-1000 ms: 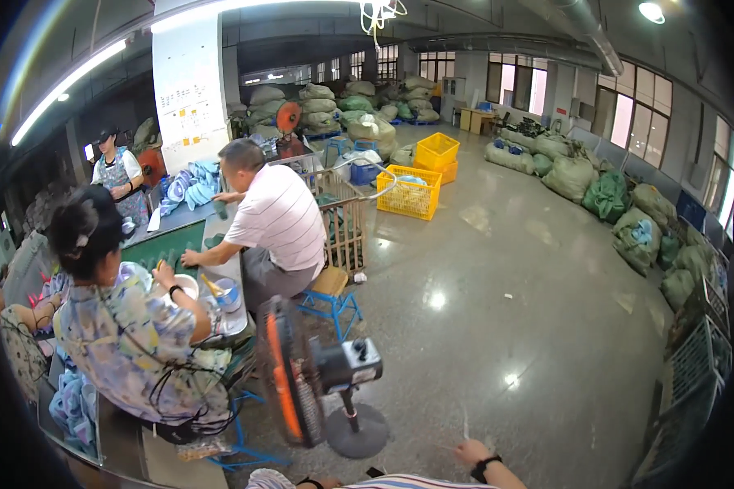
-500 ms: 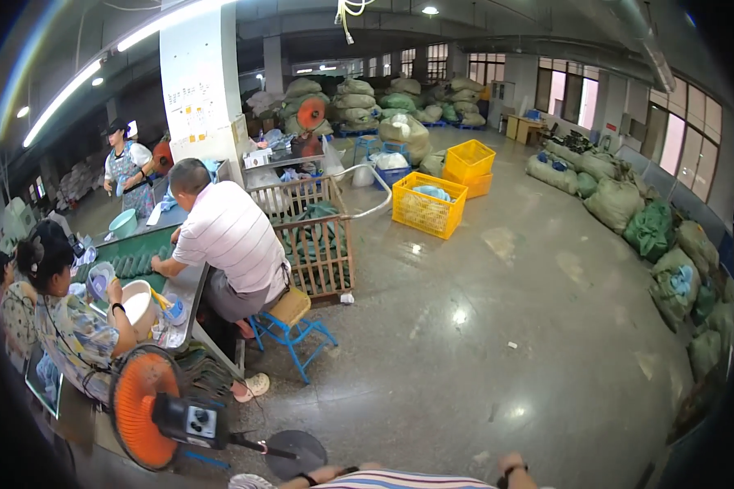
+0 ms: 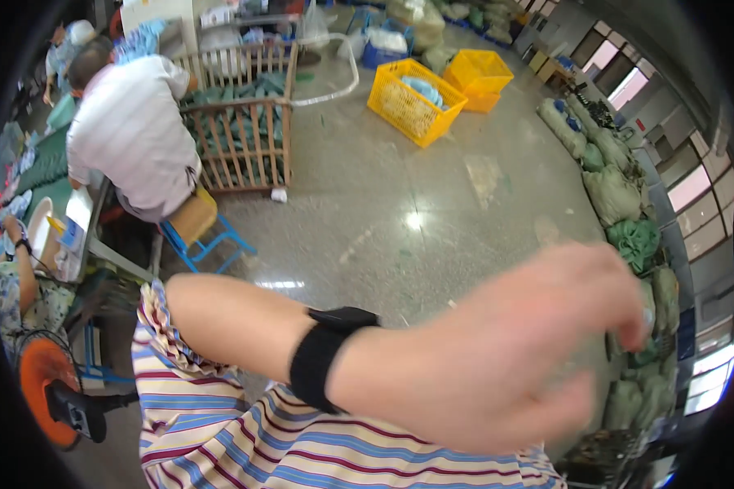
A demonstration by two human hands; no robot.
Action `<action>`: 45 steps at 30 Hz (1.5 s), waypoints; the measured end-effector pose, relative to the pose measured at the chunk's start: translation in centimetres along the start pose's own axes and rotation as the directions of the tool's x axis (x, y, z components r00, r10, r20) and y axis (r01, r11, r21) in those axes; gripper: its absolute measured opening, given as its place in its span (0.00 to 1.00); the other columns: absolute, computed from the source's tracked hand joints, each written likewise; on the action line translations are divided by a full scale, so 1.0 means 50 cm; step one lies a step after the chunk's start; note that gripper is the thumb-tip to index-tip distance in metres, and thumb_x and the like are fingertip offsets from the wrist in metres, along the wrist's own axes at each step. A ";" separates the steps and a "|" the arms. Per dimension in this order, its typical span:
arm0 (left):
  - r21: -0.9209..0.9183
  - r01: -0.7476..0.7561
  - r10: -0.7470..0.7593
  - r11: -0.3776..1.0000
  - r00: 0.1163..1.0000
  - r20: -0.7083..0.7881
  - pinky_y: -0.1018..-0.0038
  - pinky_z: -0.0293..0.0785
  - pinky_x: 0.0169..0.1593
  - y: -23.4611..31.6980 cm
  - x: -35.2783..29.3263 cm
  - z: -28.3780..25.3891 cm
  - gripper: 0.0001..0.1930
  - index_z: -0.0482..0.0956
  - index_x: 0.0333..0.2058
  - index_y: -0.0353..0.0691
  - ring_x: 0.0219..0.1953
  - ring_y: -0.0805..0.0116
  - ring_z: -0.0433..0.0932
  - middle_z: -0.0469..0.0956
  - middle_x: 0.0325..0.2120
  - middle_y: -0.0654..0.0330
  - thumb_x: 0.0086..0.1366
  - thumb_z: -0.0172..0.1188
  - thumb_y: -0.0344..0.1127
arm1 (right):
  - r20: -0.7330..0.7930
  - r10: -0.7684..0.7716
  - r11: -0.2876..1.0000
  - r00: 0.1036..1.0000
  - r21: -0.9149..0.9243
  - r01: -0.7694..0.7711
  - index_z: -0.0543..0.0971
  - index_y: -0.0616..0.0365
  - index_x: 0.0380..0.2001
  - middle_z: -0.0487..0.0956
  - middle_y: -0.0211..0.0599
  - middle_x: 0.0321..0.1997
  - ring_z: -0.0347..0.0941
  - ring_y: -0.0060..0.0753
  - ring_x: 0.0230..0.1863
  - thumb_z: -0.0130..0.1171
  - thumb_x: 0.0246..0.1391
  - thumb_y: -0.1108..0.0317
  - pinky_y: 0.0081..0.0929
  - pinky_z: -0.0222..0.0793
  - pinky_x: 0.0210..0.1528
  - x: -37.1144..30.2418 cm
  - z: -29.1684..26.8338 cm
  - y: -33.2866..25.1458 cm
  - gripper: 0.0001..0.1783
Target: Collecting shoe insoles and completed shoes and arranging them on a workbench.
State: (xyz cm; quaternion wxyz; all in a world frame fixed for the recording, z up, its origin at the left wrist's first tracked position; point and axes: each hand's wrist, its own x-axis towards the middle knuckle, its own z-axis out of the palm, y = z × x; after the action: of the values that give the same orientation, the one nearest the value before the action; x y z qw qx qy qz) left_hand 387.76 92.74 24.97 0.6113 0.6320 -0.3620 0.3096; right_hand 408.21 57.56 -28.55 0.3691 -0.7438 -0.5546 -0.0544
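My left forearm crosses from the left, bare below a striped sleeve, with a black wristband round the wrist. My left hand reaches toward the right, large and blurred by motion. Its fingers are loosely bent, with a gap between the thumb and the bent fingers; I see nothing held in it. The hand is in the air above the grey floor, touching nothing that I can see. My right hand is out of the picture.
A seated co-worker works at a table on the left, next to a wooden slatted crate of dark green cloth. Yellow plastic crates stand on the floor ahead. Stuffed sacks line the right wall. An orange fan stands lower left.
My left arm has come up from the lower edge and swung across to the right. The view has tilted down and turned. My right hand has left the picture.
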 end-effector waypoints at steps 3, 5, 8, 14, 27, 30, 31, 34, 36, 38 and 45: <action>-0.098 0.167 -0.169 0.981 0.985 -0.019 0.66 0.62 0.47 -0.162 0.044 -0.028 0.22 0.66 0.42 0.34 0.49 0.57 0.62 0.67 0.40 0.55 0.44 0.54 0.27 | 0.291 0.323 0.945 0.900 -0.045 -0.325 0.79 0.53 0.28 0.77 0.49 0.33 0.73 0.49 0.38 0.49 0.45 0.58 0.41 0.68 0.41 -0.053 0.008 0.034 0.14; -0.185 0.258 -0.258 0.948 0.966 0.029 0.66 0.62 0.47 -0.214 -0.031 -0.119 0.22 0.66 0.42 0.34 0.49 0.57 0.62 0.67 0.40 0.55 0.45 0.54 0.27 | 0.397 0.560 0.821 0.727 -0.147 -0.552 0.79 0.54 0.29 0.76 0.49 0.34 0.73 0.49 0.39 0.49 0.46 0.59 0.40 0.68 0.42 -0.089 0.032 0.023 0.14; -0.177 0.326 -0.322 0.929 0.945 0.050 0.66 0.62 0.48 -0.371 0.052 -0.155 0.22 0.66 0.43 0.35 0.50 0.57 0.62 0.66 0.41 0.55 0.45 0.54 0.28 | 0.530 0.712 0.668 0.461 -0.310 -0.676 0.79 0.55 0.30 0.76 0.49 0.36 0.72 0.49 0.40 0.49 0.46 0.59 0.40 0.67 0.43 -0.021 -0.005 0.160 0.14; -0.234 0.356 -0.341 0.905 0.934 0.105 0.66 0.62 0.48 -0.665 0.264 -0.175 0.22 0.66 0.44 0.35 0.50 0.56 0.62 0.66 0.42 0.54 0.47 0.54 0.29 | 0.483 0.855 0.264 -0.192 -0.722 -0.639 0.79 0.57 0.31 0.75 0.48 0.40 0.71 0.48 0.43 0.49 0.48 0.59 0.39 0.66 0.45 0.137 -0.234 0.484 0.15; -0.041 0.387 -0.384 0.921 0.921 0.067 0.66 0.62 0.49 -1.151 0.522 -0.629 0.22 0.65 0.45 0.36 0.50 0.55 0.62 0.65 0.46 0.54 0.50 0.55 0.31 | 0.408 0.423 0.893 0.809 -0.036 -0.449 0.75 0.62 0.24 0.75 0.41 0.20 0.73 0.37 0.25 0.52 0.48 0.65 0.29 0.67 0.29 1.552 -0.089 0.942 0.10; -0.005 0.374 -0.373 0.927 0.926 0.063 0.66 0.62 0.50 -1.261 0.590 -0.749 0.22 0.65 0.46 0.36 0.51 0.55 0.62 0.65 0.46 0.54 0.50 0.55 0.32 | 0.615 0.318 0.899 0.721 0.045 -0.435 0.74 0.61 0.24 0.74 0.34 0.18 0.72 0.24 0.24 0.50 0.51 0.69 0.25 0.66 0.27 1.680 -0.017 0.889 0.08; -0.004 0.378 -0.377 0.926 0.924 0.069 0.66 0.62 0.50 -1.294 0.609 -0.785 0.22 0.65 0.46 0.36 0.51 0.55 0.62 0.65 0.47 0.54 0.50 0.55 0.32 | 0.678 0.337 0.812 0.653 0.143 -0.566 0.74 0.61 0.24 0.74 0.32 0.19 0.72 0.22 0.24 0.50 0.53 0.68 0.23 0.67 0.26 1.713 -0.023 0.874 0.09; 0.112 0.423 -0.435 0.899 0.892 0.124 0.64 0.61 0.52 -1.441 0.678 -0.884 0.25 0.63 0.48 0.36 0.52 0.53 0.61 0.64 0.48 0.53 0.50 0.57 0.33 | 0.842 0.055 -0.034 0.537 0.539 -0.842 0.73 0.61 0.26 0.74 0.31 0.20 0.70 0.18 0.23 0.49 0.55 0.66 0.20 0.67 0.24 1.651 0.028 1.120 0.10; 0.431 0.572 -0.636 0.697 0.772 0.003 0.62 0.58 0.55 -1.578 0.566 -0.991 0.32 0.59 0.51 0.36 0.54 0.50 0.59 0.63 0.49 0.50 0.46 0.61 0.34 | 0.684 0.172 0.536 0.709 0.539 -0.650 0.73 0.63 0.26 0.74 0.31 0.20 0.71 0.21 0.22 0.48 0.56 0.70 0.19 0.67 0.25 1.844 -0.043 0.939 0.09; 0.611 0.593 -0.781 0.524 0.620 0.068 0.64 0.63 0.49 -1.721 0.470 -1.061 0.31 0.60 0.51 0.35 0.48 0.49 0.64 0.66 0.45 0.49 0.48 0.61 0.36 | 0.670 0.197 0.447 0.715 0.588 -0.674 0.73 0.62 0.25 0.73 0.30 0.19 0.70 0.20 0.21 0.48 0.56 0.69 0.18 0.66 0.23 1.908 -0.055 1.011 0.09; 0.291 0.913 -0.931 0.285 0.337 -0.144 0.72 0.69 0.36 -2.062 0.345 -1.332 0.17 0.66 0.44 0.40 0.37 0.63 0.72 0.72 0.38 0.56 0.56 0.57 0.36 | 0.504 0.440 0.531 0.743 0.521 -0.668 0.72 0.62 0.23 0.73 0.30 0.19 0.69 0.18 0.20 0.49 0.55 0.70 0.18 0.66 0.23 2.171 0.033 1.449 0.09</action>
State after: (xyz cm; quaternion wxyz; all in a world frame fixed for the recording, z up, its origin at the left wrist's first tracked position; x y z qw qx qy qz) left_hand 486.78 156.80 -13.16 0.5557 0.8221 0.1076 -0.0618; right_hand 511.50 135.63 -11.93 0.5168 -0.6938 -0.3155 0.3899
